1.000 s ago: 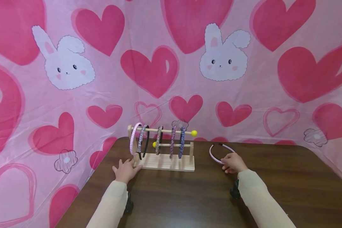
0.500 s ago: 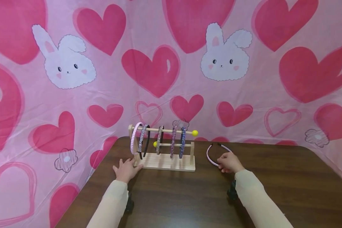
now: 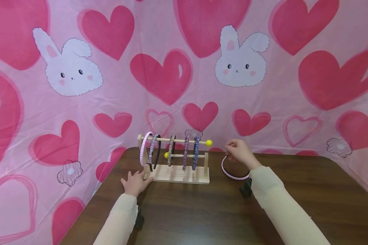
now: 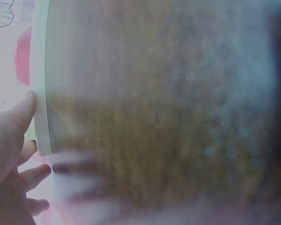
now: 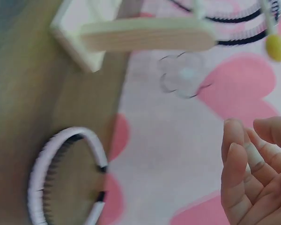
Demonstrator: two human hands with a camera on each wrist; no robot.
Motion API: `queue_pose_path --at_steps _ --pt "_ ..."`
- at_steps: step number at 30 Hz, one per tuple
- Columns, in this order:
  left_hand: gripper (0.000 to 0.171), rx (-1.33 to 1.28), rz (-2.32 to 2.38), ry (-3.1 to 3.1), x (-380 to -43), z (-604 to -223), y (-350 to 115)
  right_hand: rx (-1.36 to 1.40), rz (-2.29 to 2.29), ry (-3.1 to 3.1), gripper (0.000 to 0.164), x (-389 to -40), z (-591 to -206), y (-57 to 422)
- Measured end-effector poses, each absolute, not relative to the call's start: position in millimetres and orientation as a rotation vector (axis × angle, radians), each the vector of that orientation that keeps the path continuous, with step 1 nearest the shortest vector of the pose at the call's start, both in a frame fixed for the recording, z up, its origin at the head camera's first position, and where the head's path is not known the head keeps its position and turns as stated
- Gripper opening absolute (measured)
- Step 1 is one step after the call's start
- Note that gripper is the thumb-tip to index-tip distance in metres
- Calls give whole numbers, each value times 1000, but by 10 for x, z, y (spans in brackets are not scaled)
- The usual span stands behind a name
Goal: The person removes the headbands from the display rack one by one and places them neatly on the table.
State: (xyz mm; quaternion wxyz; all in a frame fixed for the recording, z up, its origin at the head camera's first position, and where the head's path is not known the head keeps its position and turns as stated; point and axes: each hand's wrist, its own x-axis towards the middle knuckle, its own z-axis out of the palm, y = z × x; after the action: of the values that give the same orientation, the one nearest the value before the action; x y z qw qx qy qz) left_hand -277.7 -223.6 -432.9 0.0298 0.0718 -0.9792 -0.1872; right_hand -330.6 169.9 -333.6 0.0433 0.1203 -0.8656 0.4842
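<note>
A pale pink headband with dark inner teeth lies on the table, right of a wooden headband stand. Above its far side is my right hand, partly hiding it. In the right wrist view the fingers of that hand are loosely bent with nothing between them, apart from the headband. My left hand rests, fingers spread, at the stand's left end; in the left wrist view its thumb and a finger touch the base edge.
On the stand's two rods hang a pink-and-white striped headband, silver glittery ones, a purple one and a blue one. Yellow balls cap the rods. A pink heart-print cloth hangs behind the brown table.
My right hand has let go of the pale pink headband and risen forward and left over it. The headband shifted slightly left on the table. My left hand and the stand stayed put.
</note>
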Motion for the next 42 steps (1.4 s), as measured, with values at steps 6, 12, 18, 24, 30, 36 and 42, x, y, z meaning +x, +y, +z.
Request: queue_pose_path --at_steps 6,12,18,24,30,36,42 --pt "66 229 -583 -3020 -2776 -4332 -2246 457 1445 -2602 24 -3252 -3063 1504" --pt "66 234 -605 -3017 -2774 -4324 -2244 553 1436 -2626 36 -3186 -2890 1296" --pt "67 239 -606 -3013 -2775 -4330 -2246 642 1497 -2686 47 -3191 -2855 1139" --pt "66 229 -599 -3010 -2781 -4348 -2251 697 1573 -2728 53 -3186 -2861 1033" --pt "67 225 -607 -3005 -2790 -4357 -2251 750 1540 -2760 54 -3188 -2881 958" --pt "67 233 -605 -3007 -2790 -4362 -2252 770 1636 -2742 53 -3209 -2902 900" --pt "67 236 -592 -3011 -2788 -4361 -2249 735 1726 -2722 52 -3222 -2918 838"
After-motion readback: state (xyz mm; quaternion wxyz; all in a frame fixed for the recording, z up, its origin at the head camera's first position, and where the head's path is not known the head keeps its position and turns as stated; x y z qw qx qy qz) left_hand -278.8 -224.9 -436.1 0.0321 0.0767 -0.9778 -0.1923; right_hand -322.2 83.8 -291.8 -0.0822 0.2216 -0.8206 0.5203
